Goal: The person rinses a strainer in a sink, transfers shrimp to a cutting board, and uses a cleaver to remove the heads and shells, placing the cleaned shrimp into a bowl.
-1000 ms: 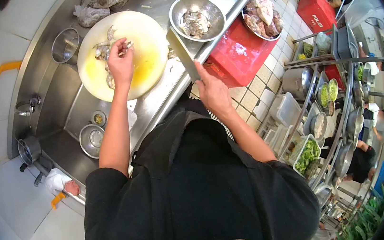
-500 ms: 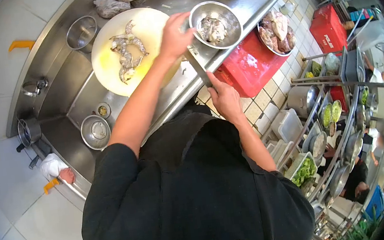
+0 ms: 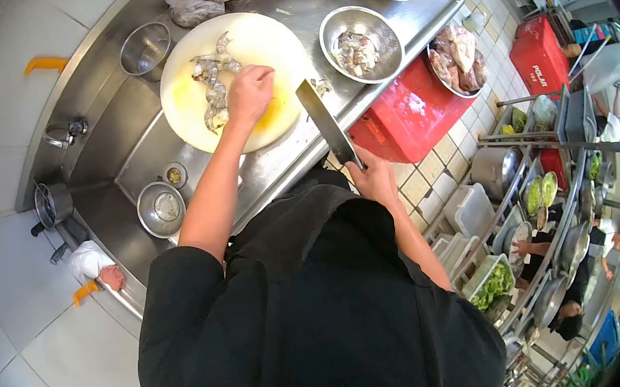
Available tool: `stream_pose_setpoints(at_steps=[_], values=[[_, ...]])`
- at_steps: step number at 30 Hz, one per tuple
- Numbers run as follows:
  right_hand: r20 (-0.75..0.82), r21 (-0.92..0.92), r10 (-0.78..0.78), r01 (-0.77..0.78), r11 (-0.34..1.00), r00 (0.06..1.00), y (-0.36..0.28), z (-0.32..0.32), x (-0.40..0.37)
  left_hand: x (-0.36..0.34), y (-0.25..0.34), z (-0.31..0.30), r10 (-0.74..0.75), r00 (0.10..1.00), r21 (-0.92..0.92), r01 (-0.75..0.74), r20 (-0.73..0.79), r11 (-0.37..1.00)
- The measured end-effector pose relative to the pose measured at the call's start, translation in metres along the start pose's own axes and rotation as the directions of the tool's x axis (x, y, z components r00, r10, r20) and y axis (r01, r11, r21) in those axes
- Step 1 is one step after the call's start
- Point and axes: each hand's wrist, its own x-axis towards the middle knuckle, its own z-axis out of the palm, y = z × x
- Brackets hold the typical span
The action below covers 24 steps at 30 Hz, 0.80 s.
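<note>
Head camera view, looking straight down over my black shirt at a steel counter point(image 3: 268, 169). I am resting my left hand point(image 3: 250, 92) on a round pale cutting board point(image 3: 269, 40). Its fingers are curling downward against a line of raw grey shrimp point(image 3: 212, 89) lying on the board's left half. Whether the fingers are pinching one, I cannot tell. I am clamping my right hand point(image 3: 375, 178) around the handle of a knife point(image 3: 324, 120), close to my chest. Its broad blade is pointing away from me, over the counter's near edge, just beside the board and apart from the shrimp. A metal bowl point(image 3: 389, 58) holding pale pieces is sitting to the right of the board. A red crate point(image 3: 401, 116) is standing below the counter's edge.
</note>
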Motion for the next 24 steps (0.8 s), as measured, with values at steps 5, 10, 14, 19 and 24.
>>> stream_pose_setpoints(at_steps=[5,10,14,19,24], values=[[0.077,0.106,-0.041,0.033,0.994,0.996,-0.002,0.002,-0.002,0.02,-0.011,-0.045,-0.473,0.88,0.403,0.418,0.041,0.814],[0.202,0.042,0.005,-0.014,0.999,0.979,-0.011,0.005,0.01,0.045,-0.066,-0.038,-0.021,0.988,0.589,-0.075,0.154,0.804],[0.201,0.047,-0.004,-0.005,0.999,0.98,-0.003,0.006,0.017,0.061,-0.062,-0.044,-0.041,0.962,0.639,-0.146,0.268,0.755],[0.283,0.205,0.061,-0.123,0.971,0.957,0.008,0.005,0.016,0.056,-0.043,-0.049,-0.027,0.966,0.526,-0.116,0.257,0.843],[0.236,0.485,0.069,-0.179,0.856,0.969,0.023,0.02,0.011,0.016,-0.018,-0.011,0.145,0.983,0.295,-0.174,0.116,0.939]])
